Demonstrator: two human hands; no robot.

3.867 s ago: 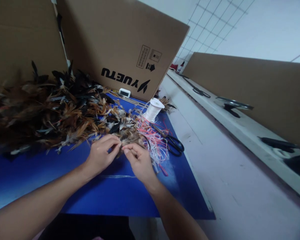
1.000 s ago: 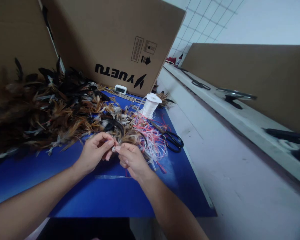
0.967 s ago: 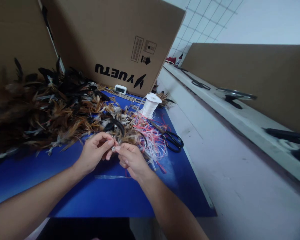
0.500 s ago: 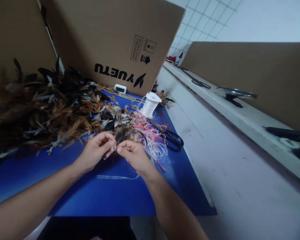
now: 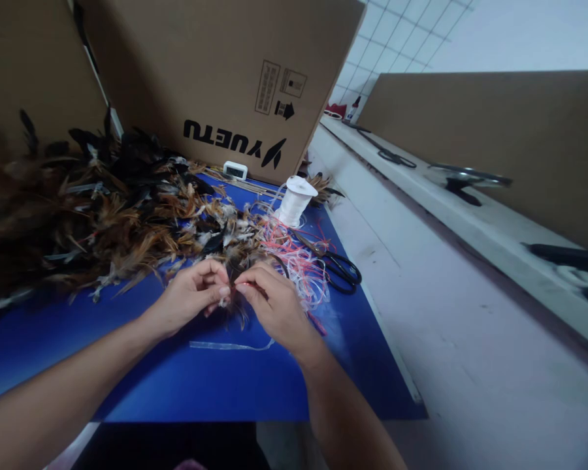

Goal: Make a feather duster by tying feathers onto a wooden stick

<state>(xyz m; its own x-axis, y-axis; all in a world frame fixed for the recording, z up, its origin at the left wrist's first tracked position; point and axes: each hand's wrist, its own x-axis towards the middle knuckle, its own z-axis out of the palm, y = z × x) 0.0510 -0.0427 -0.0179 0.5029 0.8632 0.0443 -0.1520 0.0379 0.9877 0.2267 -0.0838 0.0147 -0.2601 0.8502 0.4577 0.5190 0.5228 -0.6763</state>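
Over the blue table, my left hand [image 5: 192, 295] pinches a small brown feather [image 5: 238, 312], its wispy end showing between the hands. Close beside it, fingertips nearly touching, my right hand [image 5: 277, 305] is closed in a pinch. A bit of red shows at its fingertips, perhaps string, too small to make out. Just beyond the hands lie loose brown and black feathers [image 5: 235, 245]. Tangled red and clear strands [image 5: 304, 274] spread beside my right hand. A strip of clear ribbon [image 5: 225, 345] lies flat on the table in front of me.
A large heap of feathers [image 5: 112, 209] covers the left of the table. Black-handled scissors [image 5: 340, 271] and a white spool [image 5: 294, 201] stand right of centre. A small white digital display [image 5: 235, 171] sits before a cardboard box [image 5: 215, 72]. A white ledge [image 5: 500, 222] runs along the right.
My right hand has shifted slightly, its fingers curling higher, and red now shows at its fingertips. More of the feather hangs visible between the hands. My left hand stays nearly in place.
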